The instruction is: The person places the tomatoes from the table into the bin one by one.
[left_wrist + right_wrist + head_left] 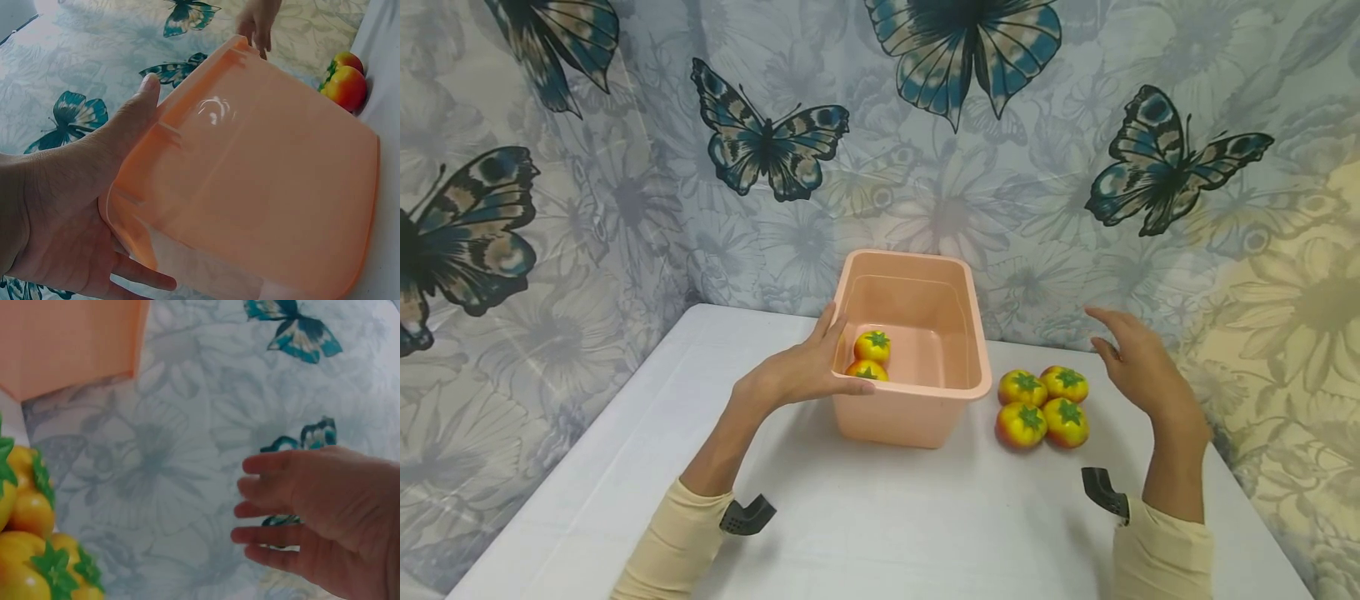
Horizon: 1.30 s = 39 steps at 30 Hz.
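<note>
A peach-coloured plastic bin (917,414) stands on the table, and my left hand (801,367) holds its front left corner, thumb along the front rim and fingers at the left side. Two yellow-red fruits (872,346) with green leafy tops, resembling persimmons, lie inside. The left wrist view shows the left hand (81,206) spread around the bin's corner. My right hand (1138,367) is raised beside several similar fruits (1043,408), to their right, holding nothing. In the right wrist view, the right hand (312,515) has its fingers extended, apart from the fruits (37,550).
A white-covered table (865,517) carries the bin and the fruits. Walls of butterfly- and flower-printed cloth (1000,192) rise behind the table and at both sides. A dark wrist mount (748,515) sticks out from the left sleeve, another wrist mount (1105,492) from the right.
</note>
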Each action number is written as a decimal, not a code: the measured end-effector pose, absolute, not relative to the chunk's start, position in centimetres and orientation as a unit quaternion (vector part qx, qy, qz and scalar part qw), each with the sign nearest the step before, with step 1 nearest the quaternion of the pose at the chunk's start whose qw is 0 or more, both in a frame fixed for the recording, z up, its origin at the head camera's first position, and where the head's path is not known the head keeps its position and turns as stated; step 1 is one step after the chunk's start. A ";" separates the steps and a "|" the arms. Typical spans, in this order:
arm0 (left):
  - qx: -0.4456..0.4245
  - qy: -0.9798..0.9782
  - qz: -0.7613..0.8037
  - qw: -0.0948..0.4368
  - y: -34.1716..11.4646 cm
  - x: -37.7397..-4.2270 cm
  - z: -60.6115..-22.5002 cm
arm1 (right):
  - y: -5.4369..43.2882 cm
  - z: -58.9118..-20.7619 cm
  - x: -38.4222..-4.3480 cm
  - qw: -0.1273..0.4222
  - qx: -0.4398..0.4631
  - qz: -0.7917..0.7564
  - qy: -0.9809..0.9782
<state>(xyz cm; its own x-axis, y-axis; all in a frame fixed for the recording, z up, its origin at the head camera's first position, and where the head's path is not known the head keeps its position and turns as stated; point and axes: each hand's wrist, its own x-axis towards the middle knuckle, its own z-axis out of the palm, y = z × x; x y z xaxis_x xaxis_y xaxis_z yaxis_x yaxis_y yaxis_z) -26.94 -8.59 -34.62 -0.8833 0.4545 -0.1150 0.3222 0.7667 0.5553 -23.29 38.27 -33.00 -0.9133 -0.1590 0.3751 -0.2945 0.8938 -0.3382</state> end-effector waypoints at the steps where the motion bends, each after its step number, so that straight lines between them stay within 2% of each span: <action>1: 0.208 0.932 0.270 0.123 -8.6 -26.9 -34.6 | 38.5 -33.3 -23.6 0.163 0.112 0.186 -0.962; 4: 0.209 0.932 0.271 0.123 -8.6 -26.9 -34.6 | 39.4 -34.2 -24.2 0.119 0.091 0.156 -0.976; 11: 0.208 0.930 0.277 0.125 -8.6 -27.0 -34.7 | 41.0 -36.9 -25.1 -0.070 0.077 0.183 -0.978; 15: 0.205 0.929 0.281 0.125 -8.6 -27.0 -34.6 | 41.3 -38.1 -25.4 -0.126 0.085 0.193 -0.969; 18: 0.205 0.928 0.283 0.126 -8.6 -27.0 -34.7 | 41.4 -38.4 -25.6 -0.131 0.085 0.171 -0.973; 26: 0.208 0.930 0.276 0.125 -8.6 -26.9 -34.7 | 42.1 -39.4 -26.4 -0.111 0.013 0.163 -0.980; 39: 0.213 0.926 0.284 0.124 -8.6 -26.9 -34.7 | 42.7 -41.6 -27.6 -0.076 0.017 0.197 -0.977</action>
